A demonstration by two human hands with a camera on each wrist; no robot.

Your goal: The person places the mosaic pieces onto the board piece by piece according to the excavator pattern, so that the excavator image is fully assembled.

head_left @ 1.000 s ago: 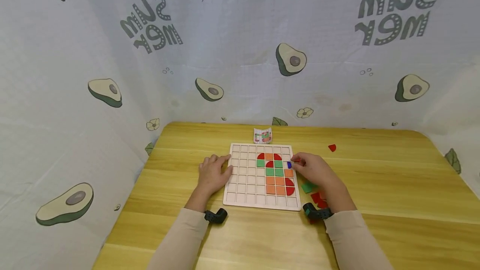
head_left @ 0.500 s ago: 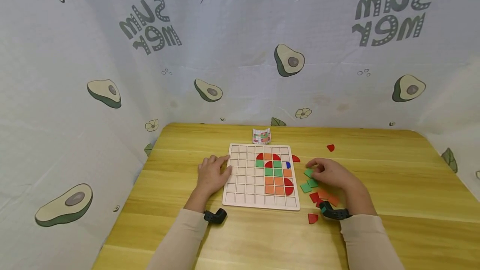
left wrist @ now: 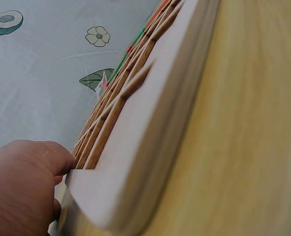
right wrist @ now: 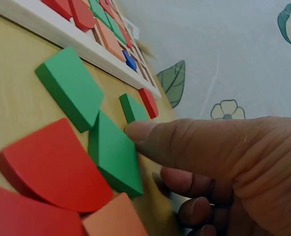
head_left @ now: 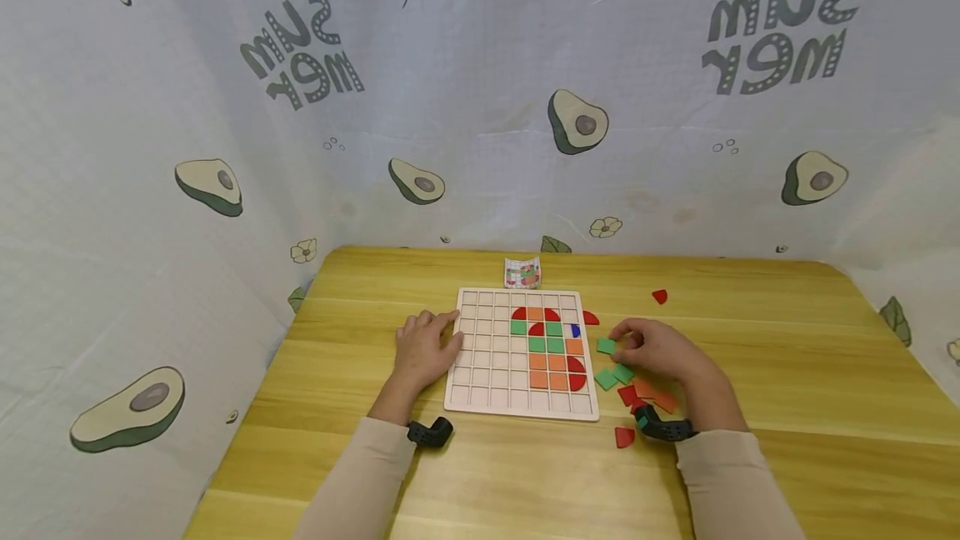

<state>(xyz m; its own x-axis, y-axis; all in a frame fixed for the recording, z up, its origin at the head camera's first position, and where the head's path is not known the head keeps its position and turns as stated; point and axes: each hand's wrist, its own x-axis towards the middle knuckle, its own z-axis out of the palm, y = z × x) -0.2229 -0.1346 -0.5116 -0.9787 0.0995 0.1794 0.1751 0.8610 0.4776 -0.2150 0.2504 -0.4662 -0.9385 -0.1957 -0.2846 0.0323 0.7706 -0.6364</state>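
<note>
Nearest us on the wooden table (head_left: 510, 482), a red quarter-round tile (head_left: 625, 437) lies before a loose heap of red and orange tiles (head_left: 666, 401), presumably kept there for easy reach. Just beyond, the right hand (head_left: 660, 348) appears to pinch a green square tile (head_left: 606, 346) between thumb and finger, right of the wooden grid board (head_left: 483, 361). We see the left hand (head_left: 423, 348) relaxed, thumb and index spread against the board's left edge, probably steadying it. Coloured tiles fill some right-hand cells (one piece (head_left: 575, 330) is blue). Past the far rim sits a curled pattern card (head_left: 522, 273), likely facing us for viewing.
</note>
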